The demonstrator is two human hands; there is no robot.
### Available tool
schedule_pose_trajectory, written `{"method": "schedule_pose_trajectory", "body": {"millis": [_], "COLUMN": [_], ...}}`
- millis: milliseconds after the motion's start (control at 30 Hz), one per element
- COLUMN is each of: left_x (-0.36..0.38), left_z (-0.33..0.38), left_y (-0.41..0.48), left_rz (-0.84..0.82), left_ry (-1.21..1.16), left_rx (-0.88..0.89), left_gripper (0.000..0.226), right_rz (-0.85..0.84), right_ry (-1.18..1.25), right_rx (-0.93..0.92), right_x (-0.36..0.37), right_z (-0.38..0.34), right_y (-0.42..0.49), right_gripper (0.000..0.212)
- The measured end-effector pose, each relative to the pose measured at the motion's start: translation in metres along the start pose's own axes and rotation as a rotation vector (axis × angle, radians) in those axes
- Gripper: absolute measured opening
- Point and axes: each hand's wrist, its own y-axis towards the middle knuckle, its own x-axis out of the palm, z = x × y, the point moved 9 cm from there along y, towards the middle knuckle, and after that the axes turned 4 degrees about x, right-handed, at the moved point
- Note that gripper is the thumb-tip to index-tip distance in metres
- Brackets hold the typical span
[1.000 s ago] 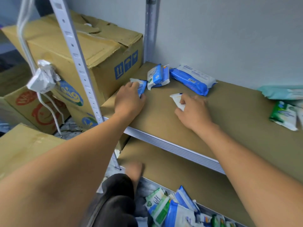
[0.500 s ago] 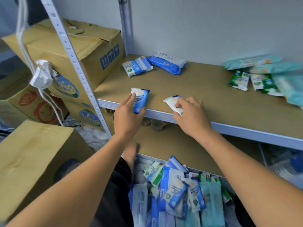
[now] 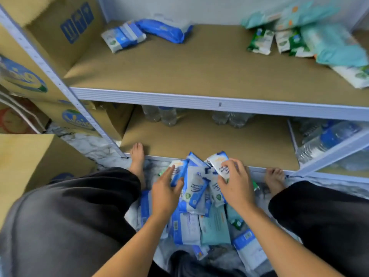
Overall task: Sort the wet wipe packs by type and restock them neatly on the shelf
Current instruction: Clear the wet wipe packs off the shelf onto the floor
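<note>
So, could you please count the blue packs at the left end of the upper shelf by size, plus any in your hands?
Small blue-and-white packs on the upper shelf: 2
Large blue pack there: 1
Small packs in hand: 2, one in the left hand, one in the right hand
Total: 5

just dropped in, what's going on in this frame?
A person crouches at a metal shelf, both hands down in the pile of wet wipe packs on the floor between their legs. The left hand pinches a blue-and-white pack; the right hand grips a white pack. On the shelf, blue packs lie back left, green packs and teal packs at the right. Sorting is only partly done.
</note>
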Motion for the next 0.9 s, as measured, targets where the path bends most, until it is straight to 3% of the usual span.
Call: {"method": "schedule_pose_trajectory", "body": {"millis": [200,300,400,533,733,900], "left_x": [0.091,0.122,0.142,0.162,0.183,0.190], "left_z": [-0.018,-0.025,-0.033,-0.046,-0.046,-0.045], "left_y": [-0.042,-0.063,-0.076,-0.086,-0.114,-0.120], "left_rz": [-0.361,-0.502,-0.643,-0.804,-0.889,-0.908], "left_ry": [0.118,0.229,0.365,0.541,0.996,1.110], "left_rx": [0.028,0.123,0.182,0.240,0.477,0.505], "left_gripper": [0.063,0.063,0.063,0.067,0.075,0.078], "right_rz": [-0.182,-0.348,-0.541,-0.803,-0.977,-0.973], "right_ry": [-0.021,-0.038,-0.020,-0.063,-0.147,-0.149], "right_rx": [0.250,0.347,0.342,0.330,0.310,0.358], "right_x": [0.060,0.089,0.113,0.136,0.154,0.150], "right_z": [0.081,0.113,0.128,0.140,0.151,0.158], "right_y": [-0.063,-0.087,-0.098,-0.116,-0.137,-0.139], "right_gripper": [0.036,0.049,0.064,0.066,0.072,0.074]}}
